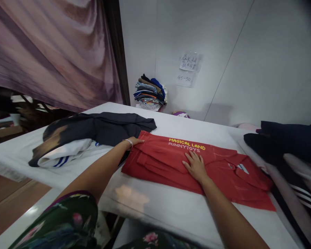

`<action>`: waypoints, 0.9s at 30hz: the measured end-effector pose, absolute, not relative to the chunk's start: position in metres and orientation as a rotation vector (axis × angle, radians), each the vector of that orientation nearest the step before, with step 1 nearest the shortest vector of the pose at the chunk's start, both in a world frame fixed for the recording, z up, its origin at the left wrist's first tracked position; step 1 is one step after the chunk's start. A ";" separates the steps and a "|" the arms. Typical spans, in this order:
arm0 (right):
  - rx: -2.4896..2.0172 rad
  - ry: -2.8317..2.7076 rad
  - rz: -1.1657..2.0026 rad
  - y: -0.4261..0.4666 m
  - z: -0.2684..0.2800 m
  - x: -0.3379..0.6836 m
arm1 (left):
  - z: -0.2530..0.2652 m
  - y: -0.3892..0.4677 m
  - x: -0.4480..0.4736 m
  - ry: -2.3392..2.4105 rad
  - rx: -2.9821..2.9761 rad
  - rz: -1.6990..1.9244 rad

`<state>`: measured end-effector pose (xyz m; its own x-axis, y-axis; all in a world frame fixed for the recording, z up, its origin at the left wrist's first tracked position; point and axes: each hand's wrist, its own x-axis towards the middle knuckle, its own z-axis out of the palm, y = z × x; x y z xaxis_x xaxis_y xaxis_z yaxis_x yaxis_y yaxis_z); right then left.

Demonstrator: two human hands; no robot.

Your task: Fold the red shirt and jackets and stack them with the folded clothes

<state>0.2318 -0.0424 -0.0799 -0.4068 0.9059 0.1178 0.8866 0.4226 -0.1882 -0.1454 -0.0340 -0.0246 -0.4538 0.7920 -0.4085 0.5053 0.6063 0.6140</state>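
A red jacket-like shirt (168, 162) with a collar lies folded lengthwise on the white table (155, 197). Yellow and white lettering reading "MAGICAL LAND FUNNYTOYS" runs along its far side, and a white label shows near the collar at the right. At the shirt's left end, my left hand (135, 141), with a bracelet on the wrist, has its fingers closed on the edge; part of its grip is hidden. My right hand (197, 166) rests flat on the middle of the shirt, fingers spread, just below the lettering.
Dark clothing (101, 128) and a white garment with blue stripes (67, 154) lie at the left. More dark clothes (287, 148) are heaped at the right. A folded stack (150, 91) stands by the wall, below paper signs (188, 64). A pink curtain (54, 52) hangs left.
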 end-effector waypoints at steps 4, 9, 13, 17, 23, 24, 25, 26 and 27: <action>-1.571 -2.465 0.158 -0.042 -0.080 0.233 | -0.020 -0.038 -0.146 1.981 0.932 0.635; -1.569 -2.462 0.150 -0.043 -0.080 0.233 | -0.012 -0.048 -0.143 1.867 0.933 0.714; -1.579 -2.465 0.152 -0.043 -0.080 0.234 | -0.011 -0.052 -0.138 1.796 1.081 0.704; -1.625 -2.481 0.199 -0.044 -0.070 0.232 | -0.015 -0.049 -0.131 1.902 1.306 0.745; -1.544 -2.452 0.245 -0.052 -0.043 0.203 | -0.014 -0.049 -0.128 1.915 1.307 0.801; -1.501 -2.472 0.245 -0.054 -0.042 0.197 | -0.013 -0.050 -0.129 1.901 1.274 0.828; -1.472 -2.507 0.257 -0.057 -0.044 0.191 | -0.011 -0.051 -0.129 1.882 1.239 0.859; -1.457 -2.547 0.274 -0.058 -0.047 0.185 | -0.008 -0.052 -0.130 1.862 1.210 0.889; -1.452 -2.578 0.283 -0.060 -0.051 0.182 | -0.005 -0.052 -0.130 1.848 1.188 0.913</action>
<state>0.1815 -0.0600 -0.0506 -0.5119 0.8574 0.0542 0.8251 0.5082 -0.2467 -0.1296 -0.0525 -0.0049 -0.2934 0.9335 -0.2063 0.4036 0.3166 0.8584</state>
